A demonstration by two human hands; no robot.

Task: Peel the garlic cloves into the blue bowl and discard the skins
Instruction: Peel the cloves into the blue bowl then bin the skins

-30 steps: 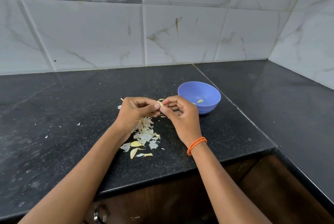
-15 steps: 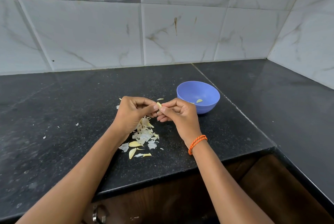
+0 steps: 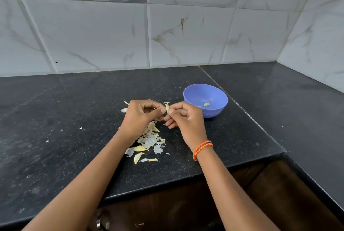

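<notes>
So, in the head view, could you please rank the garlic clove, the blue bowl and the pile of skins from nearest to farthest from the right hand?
From the right hand:
1. Garlic clove, pinched at its fingertips, shared with the left hand.
2. Blue bowl, just beyond the hand, to its right.
3. Pile of skins, on the counter to its left, under the left wrist.

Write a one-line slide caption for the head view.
Both hands, left hand and right hand, pinch a garlic clove above loose skins, beside the blue bowl on a black counter.
</notes>
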